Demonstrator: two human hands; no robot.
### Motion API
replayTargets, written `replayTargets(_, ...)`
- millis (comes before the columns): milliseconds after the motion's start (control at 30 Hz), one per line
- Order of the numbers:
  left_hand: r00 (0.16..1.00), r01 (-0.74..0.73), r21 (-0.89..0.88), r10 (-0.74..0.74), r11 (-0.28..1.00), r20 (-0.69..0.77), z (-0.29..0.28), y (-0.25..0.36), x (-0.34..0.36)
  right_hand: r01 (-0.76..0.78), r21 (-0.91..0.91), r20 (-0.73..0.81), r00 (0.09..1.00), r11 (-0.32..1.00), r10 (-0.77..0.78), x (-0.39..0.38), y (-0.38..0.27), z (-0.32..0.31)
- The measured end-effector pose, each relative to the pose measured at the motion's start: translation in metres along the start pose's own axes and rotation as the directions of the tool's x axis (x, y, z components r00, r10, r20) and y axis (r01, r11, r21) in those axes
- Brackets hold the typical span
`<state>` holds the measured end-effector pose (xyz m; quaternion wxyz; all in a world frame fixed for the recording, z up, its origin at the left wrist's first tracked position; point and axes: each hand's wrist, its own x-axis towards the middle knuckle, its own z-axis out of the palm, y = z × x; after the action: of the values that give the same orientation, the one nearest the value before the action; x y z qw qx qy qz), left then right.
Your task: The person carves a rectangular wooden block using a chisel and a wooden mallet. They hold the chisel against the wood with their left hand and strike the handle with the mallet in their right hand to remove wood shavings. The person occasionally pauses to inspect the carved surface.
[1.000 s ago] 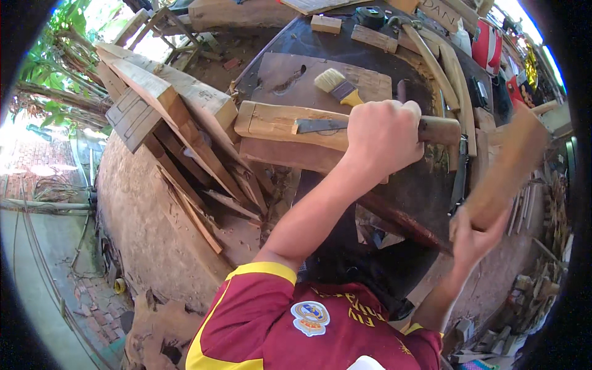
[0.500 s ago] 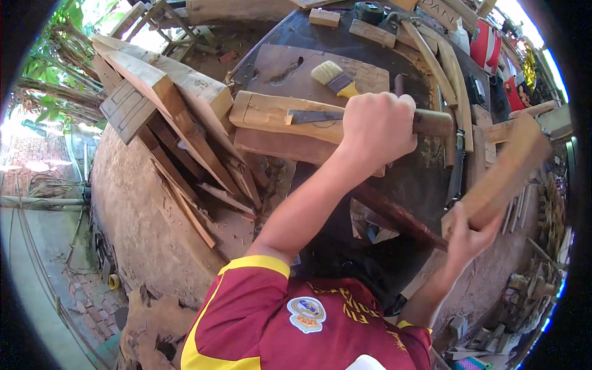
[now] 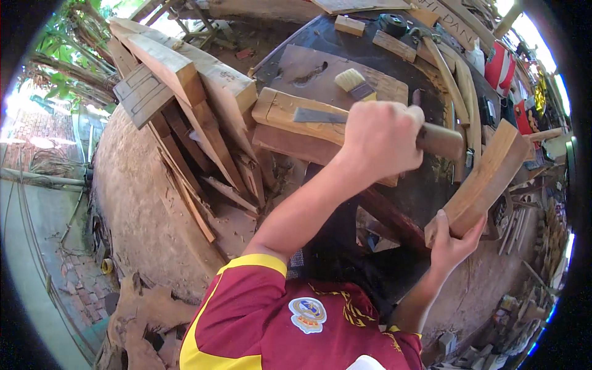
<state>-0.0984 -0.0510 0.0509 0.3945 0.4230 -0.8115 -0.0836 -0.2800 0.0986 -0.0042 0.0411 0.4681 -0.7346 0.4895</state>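
Note:
My left hand (image 3: 383, 137) is wrapped round the dark handle of a chisel (image 3: 319, 115). Its flat blade lies along the top of a pale wooden workpiece (image 3: 270, 108), pointing left. Under that piece is a darker wooden block (image 3: 285, 143). To the right, my right hand (image 3: 455, 242) grips the lower end of a thick wooden block (image 3: 484, 179), which is tilted with its upper end toward the far right. A gap separates this block from the end of the chisel handle. Just beyond the workpiece lies a paintbrush (image 3: 354, 84) with pale bristles.
Wooden planks (image 3: 179, 86) lean upright at the left, close to the workpiece. The dark bench (image 3: 370, 58) carries a brown board (image 3: 299, 61), a small wood block (image 3: 349, 25) and a tape measure (image 3: 393, 24). Curved wooden strips (image 3: 445, 77) lie at its right side.
The wooden block in my right hand has moved left, nearer the chisel handle, and is less blurred. My left hand stays closed on the chisel. The whole view has shifted slightly.

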Motion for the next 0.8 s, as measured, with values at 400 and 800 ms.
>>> replayTargets(400, 0.989, -0.145, -0.293, 0.136, 0.945, -0.052, -0.017, 0.017, -0.018, -0.022, 0.107, 0.022, 1.000, 0.994, 0.019, -0.012, -0.014, -0.018)
replayTargets(800, 0.987, -0.140, -0.332, 0.105, 0.933, -0.122, -0.028, 0.015, -0.011, 0.158, 0.411, -0.500, 0.862, 0.898, 0.078, 0.021, -0.060, -0.045)
